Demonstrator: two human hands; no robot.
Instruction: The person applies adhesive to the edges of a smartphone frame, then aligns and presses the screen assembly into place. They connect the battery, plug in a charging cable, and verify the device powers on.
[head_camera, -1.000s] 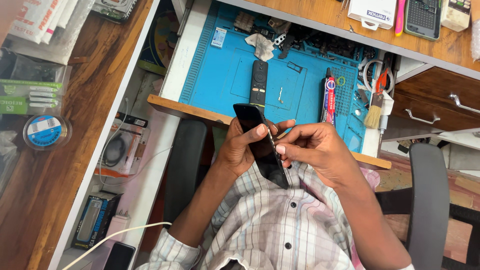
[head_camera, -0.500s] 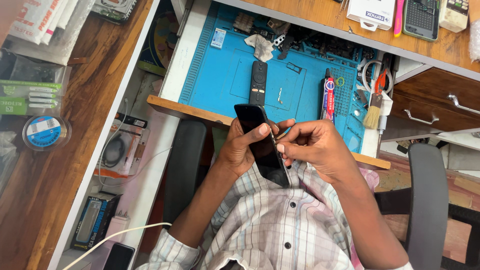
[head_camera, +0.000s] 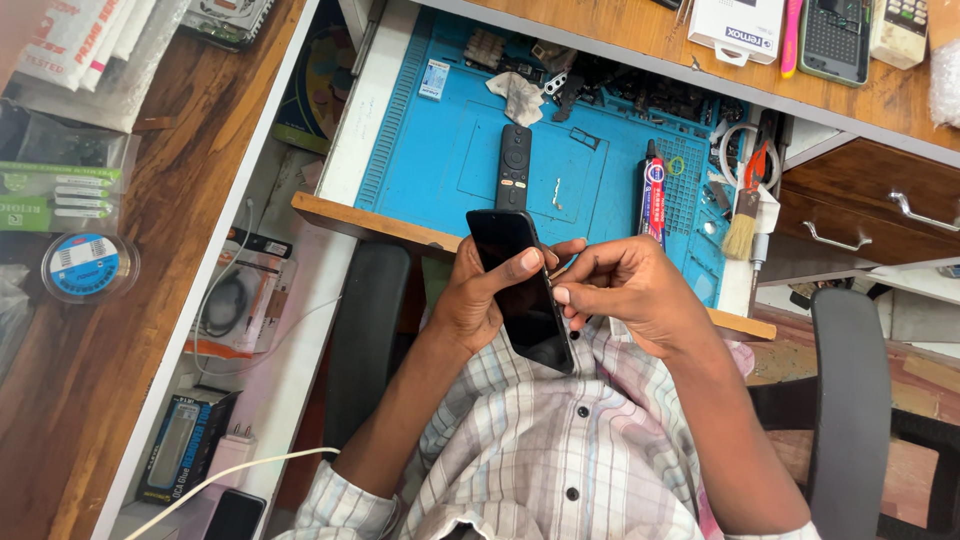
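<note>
My left hand grips a black smartphone with a dark screen, thumb across its upper face. The phone is held above my lap, just in front of the desk edge. My right hand is beside the phone's right edge, its fingertips pinched against that side; whether it holds a small tool I cannot tell. Both forearms come up from my checked shirt.
A blue work mat covers the desk, with a black remote, a glue tube, a brush and small parts. Wooden drawers are at right, a wooden shelf with packets and a tape roll at left, chair arms on both sides.
The hands and the phone stay almost still; only small shifts of the right fingertips along the phone's edge.
</note>
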